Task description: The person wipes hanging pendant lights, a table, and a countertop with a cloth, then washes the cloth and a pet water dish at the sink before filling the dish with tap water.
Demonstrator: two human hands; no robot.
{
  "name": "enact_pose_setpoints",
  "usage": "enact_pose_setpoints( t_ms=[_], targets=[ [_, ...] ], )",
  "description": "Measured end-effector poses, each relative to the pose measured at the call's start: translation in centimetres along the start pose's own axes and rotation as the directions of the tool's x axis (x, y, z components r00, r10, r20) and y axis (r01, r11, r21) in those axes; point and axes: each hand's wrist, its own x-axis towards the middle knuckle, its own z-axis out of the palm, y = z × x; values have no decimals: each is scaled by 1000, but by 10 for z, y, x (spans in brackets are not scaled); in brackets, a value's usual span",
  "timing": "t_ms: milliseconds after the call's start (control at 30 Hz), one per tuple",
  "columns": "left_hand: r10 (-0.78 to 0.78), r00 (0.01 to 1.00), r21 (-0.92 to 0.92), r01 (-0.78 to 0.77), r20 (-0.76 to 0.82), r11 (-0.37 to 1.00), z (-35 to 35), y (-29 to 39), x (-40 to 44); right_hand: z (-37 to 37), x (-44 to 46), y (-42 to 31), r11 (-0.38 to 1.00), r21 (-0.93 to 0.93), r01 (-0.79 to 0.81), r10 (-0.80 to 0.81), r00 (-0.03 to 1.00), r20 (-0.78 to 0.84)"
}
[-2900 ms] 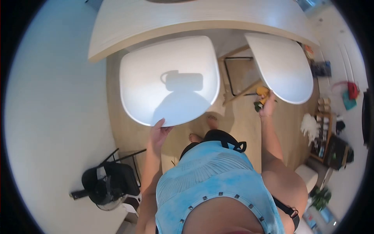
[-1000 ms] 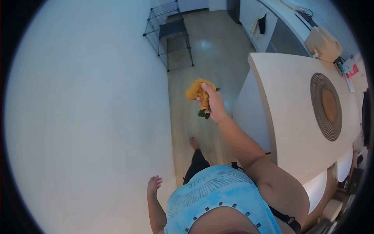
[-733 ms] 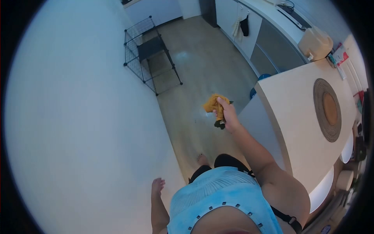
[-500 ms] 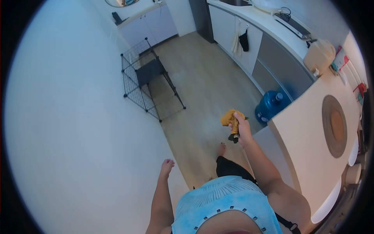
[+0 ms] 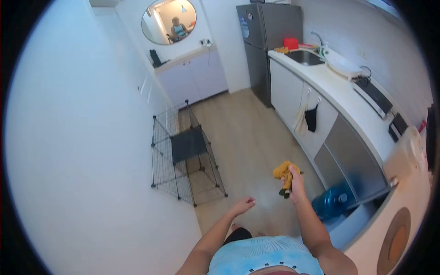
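Observation:
My right hand [image 5: 297, 185] is closed around a bunched yellow cloth [image 5: 287, 170], held out in front of me above the floor. A dark green piece [image 5: 285, 194] pokes out below my fingers; I cannot make out what it is. To the left, my left hand [image 5: 244, 206] hangs over the floor with loosely curled fingers and nothing visible in it. It is nearest to a black wire-grid rack [image 5: 189, 145] with a dark panel, which stands by the left wall and is not touched.
A blue water jug [image 5: 331, 204] stands by the grey lower cabinet at right. The wooden table [image 5: 366, 245] with a round mat [image 5: 395, 238] is close on my right. Further off are the counter [image 5: 337, 89], sink [image 5: 305, 57], grey fridge [image 5: 256, 50] and round mirror [image 5: 160, 27].
The view has tilted up, bringing the fridge, sink and mirror into sight. My left hand has swung forward and right, away from the wall. My right hand still grips the yellow cloth.

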Motion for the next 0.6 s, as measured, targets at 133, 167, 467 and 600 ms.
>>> enact_pose_setpoints(
  t_ms=[133, 167, 467, 600],
  targets=[
    [-10, 1000, 23, 10, 17, 1000, -39, 57, 89, 2, 76, -12, 1000, 1, -14, 14, 997, -78],
    [29, 999, 45, -30, 42, 999, -50, 64, 113, -3, 97, -10, 1000, 2, -5, 5, 990, -138],
    [148, 955, 160, -193, 259, 968, -172, 146, 331, -16, 272, -44, 994, 21, 103, -85, 905, -416],
    [178, 935, 113, -222, 307, 969, -187, 163, 433, -29, 345, -66, 993, 24, 119, -93, 873, -479]
  ],
)
